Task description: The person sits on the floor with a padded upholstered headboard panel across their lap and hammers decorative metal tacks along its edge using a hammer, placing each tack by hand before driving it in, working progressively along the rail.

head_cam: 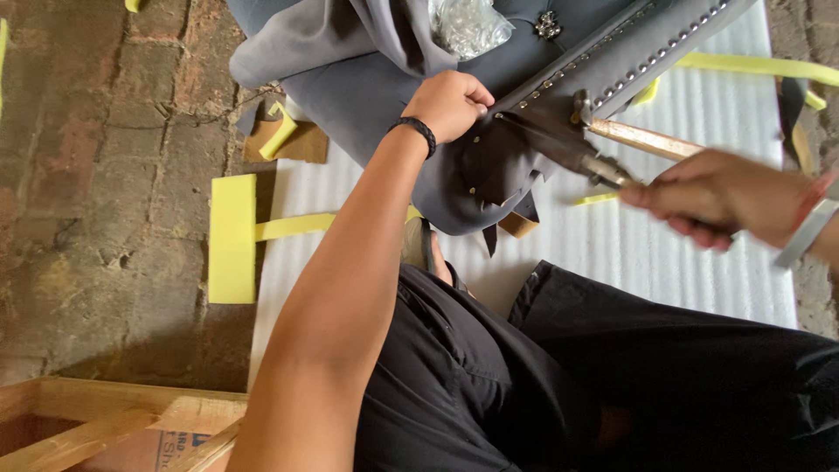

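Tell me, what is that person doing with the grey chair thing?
A person sits on a white foam sheet with a grey upholstered piece lying in front of them. The left hand presses down on the grey fabric next to a row of shiny studs. The right hand grips a metal tool, maybe a hammer, with its tip at the studded edge. That hand looks blurred. Yellow foam strips lie on the brick floor nearby.

Matt grey cloth on the upholstered piece (367, 96), edged with shiny metal studs (651, 59). Ribbed white foam sheet (664, 253) beneath; rough, worn brick floor (105, 175). Dull metal tool (559, 144), perhaps wood-handled. Bare pale wood frame (96, 419).
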